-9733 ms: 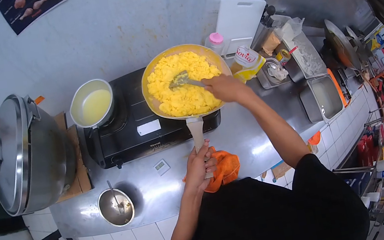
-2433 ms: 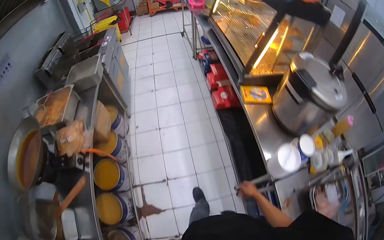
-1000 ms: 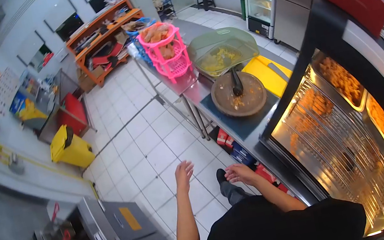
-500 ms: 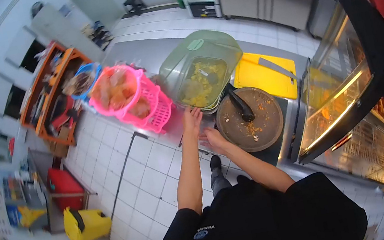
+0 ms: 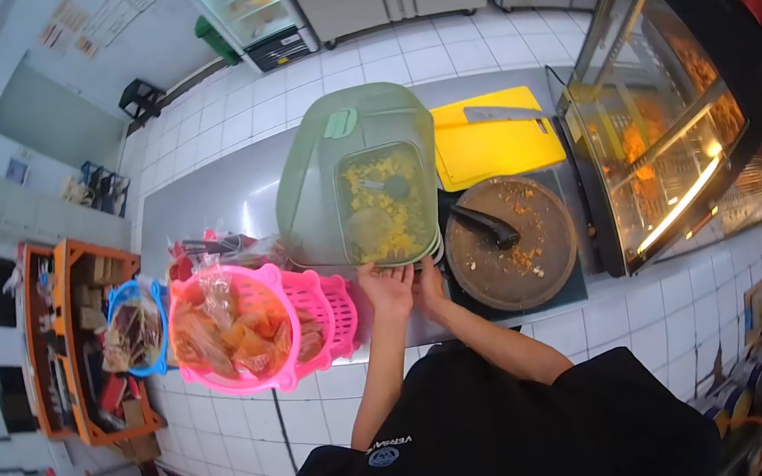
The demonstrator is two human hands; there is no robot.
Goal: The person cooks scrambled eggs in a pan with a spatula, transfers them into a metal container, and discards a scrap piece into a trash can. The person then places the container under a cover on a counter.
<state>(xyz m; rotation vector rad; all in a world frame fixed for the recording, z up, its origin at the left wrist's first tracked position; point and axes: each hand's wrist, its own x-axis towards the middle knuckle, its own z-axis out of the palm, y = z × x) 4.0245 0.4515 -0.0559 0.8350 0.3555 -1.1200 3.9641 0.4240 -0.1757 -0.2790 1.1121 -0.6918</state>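
Note:
A translucent green plastic lid [image 5: 302, 186] covers a tub of chopped yellow food [image 5: 385, 199], and a utensil shows dimly inside. My left hand [image 5: 387, 287] is palm up at the near rim, its fingers stretched out and touching the edge. Close beside it, my right hand [image 5: 429, 288] is at the tub's near right corner; its fingertips are partly hidden against the rim. Right of the tub lies a round chopping block [image 5: 516, 261] strewn with food scraps. A black-handled tool [image 5: 488, 225] rests on the block.
Pink baskets [image 5: 259, 319] with bagged food stand left, near a blue basket [image 5: 136, 329]. A yellow cutting board [image 5: 478, 153] bears a large knife [image 5: 501, 113]. At right is a lit glass display case [image 5: 664, 180]. The steel table [image 5: 194, 204] extends left behind the baskets.
My view has turned, so the table now lies more level. My right hand has moved up to the tub's rim beside my left hand. The lid still covers the food.

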